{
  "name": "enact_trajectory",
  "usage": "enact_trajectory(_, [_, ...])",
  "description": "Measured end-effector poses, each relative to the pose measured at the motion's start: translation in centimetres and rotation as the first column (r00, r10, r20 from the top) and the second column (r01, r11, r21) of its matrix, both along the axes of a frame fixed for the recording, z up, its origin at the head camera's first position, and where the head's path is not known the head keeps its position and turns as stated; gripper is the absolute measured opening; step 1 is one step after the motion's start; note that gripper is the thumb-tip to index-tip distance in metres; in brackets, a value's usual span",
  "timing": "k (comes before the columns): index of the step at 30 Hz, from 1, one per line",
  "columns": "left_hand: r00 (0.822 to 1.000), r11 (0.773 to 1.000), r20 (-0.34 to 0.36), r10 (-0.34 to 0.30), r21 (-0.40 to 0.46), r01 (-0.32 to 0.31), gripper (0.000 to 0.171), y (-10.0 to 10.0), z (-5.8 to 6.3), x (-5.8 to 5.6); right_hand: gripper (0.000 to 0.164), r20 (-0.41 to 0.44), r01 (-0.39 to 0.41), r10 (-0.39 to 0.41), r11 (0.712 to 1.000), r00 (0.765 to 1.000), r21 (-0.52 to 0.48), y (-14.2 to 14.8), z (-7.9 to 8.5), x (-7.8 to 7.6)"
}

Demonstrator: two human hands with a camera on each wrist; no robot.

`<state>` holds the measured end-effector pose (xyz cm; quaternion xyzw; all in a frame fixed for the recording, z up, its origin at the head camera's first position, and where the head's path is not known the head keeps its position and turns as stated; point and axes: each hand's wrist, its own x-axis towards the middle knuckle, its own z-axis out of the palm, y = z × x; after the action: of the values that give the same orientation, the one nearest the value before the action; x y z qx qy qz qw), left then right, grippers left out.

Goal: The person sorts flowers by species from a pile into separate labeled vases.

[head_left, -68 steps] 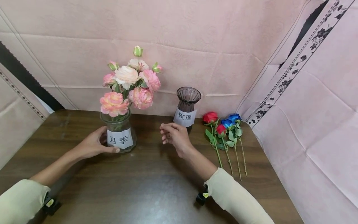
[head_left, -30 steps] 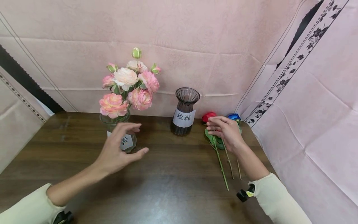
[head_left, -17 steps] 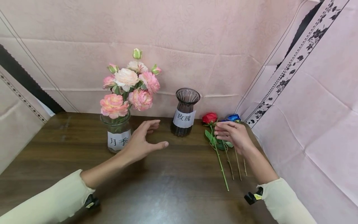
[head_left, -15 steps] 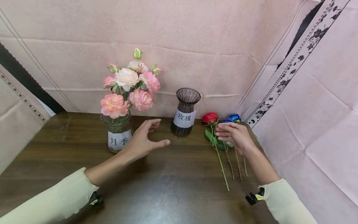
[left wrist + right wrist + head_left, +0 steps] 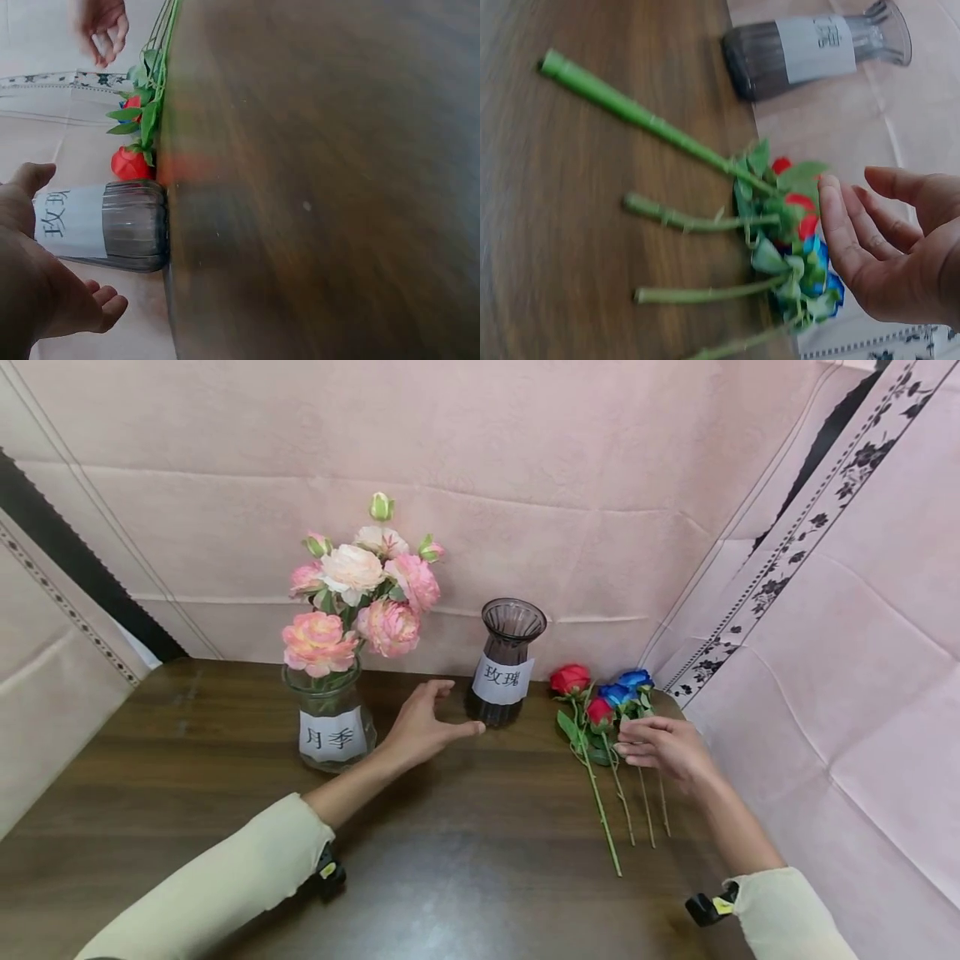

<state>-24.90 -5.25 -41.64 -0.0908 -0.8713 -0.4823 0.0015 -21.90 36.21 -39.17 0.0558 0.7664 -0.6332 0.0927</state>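
A dark purple-grey ribbed glass vase (image 5: 504, 714) with a paper label stands upright at the back of the table. My left hand (image 5: 422, 727) is just left of it, thumb and fingers spread apart toward its base, holding nothing. Several loose roses lie on the table to its right, two red roses (image 5: 570, 678) and blue roses (image 5: 634, 679), their stems pointing toward me. Over the stems of the blue ones hovers my right hand (image 5: 667, 750), fingers loosely bent with nothing between them. In the right wrist view the green stems (image 5: 630, 112) lie beyond its fingertips.
A clear glass vase (image 5: 370, 731) with a label holds pink and white flowers (image 5: 390, 627) on the left, beside my left forearm. Pink cloth (image 5: 525, 460) hangs right behind the brown wooden table (image 5: 465, 877) and along both sides.
My left hand has let go of the clear vase and moved right to the dark vase. My right hand has gone from in front of the dark vase to above the roses.
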Motion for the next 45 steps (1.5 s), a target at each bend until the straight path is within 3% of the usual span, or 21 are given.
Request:
enact_trajectory(6, [0.998, 0.999, 0.061, 0.021, 0.040, -0.023, 0.099, 1.8, -0.3, -1.6, 0.015, 0.007, 0.016, -0.016, 0.996, 1.000, 0.083, 3.0, -0.5, 1.0])
enact_trajectory(13, [0.998, 0.996, 0.054, 0.026, 0.085, -0.031, 0.104, 2.8, -1.0, -3.9, 0.015, 0.088, -0.030, 0.013, 0.981, 0.996, 0.193, 6.4, -1.2, 2.2])
enact_trajectory(21, [1.000, 0.993, 0.021, -0.018, 0.120, 0.015, 0.112, 4.0, -1.4, -5.8, 0.017, 0.213, -0.119, 0.064, 0.959, 0.975, 0.257, 8.6, -2.2, 2.8])
enact_trajectory(26, [0.998, 0.987, 0.013, -0.066, 0.151, 0.063, 0.109, 4.5, -1.5, -6.5, 0.021, 0.259, -0.149, 0.079, 0.954, 0.963, 0.260, 8.8, -2.7, 2.7])
enact_trajectory(35, [0.997, 0.988, 0.003, -0.072, 0.136, 0.071, 0.109, 4.8, -2.4, -7.4, 0.040, 0.188, -0.136, 0.084, 0.949, 0.979, 0.283, 8.1, -3.5, 2.0])
enact_trajectory(38, [0.997, 0.985, 0.027, -0.075, 0.156, 0.070, 0.108, 4.9, -2.1, -7.3, 0.044, 0.169, -0.113, 0.068, 0.956, 0.983, 0.271, 7.8, -3.7, 1.7])
enact_trajectory(45, [0.997, 0.986, 0.022, -0.070, 0.153, 0.066, 0.112, 5.1, -3.7, -8.8, 0.036, 0.163, -0.076, 0.039, 0.971, 0.986, 0.225, 7.3, -3.9, 1.5])
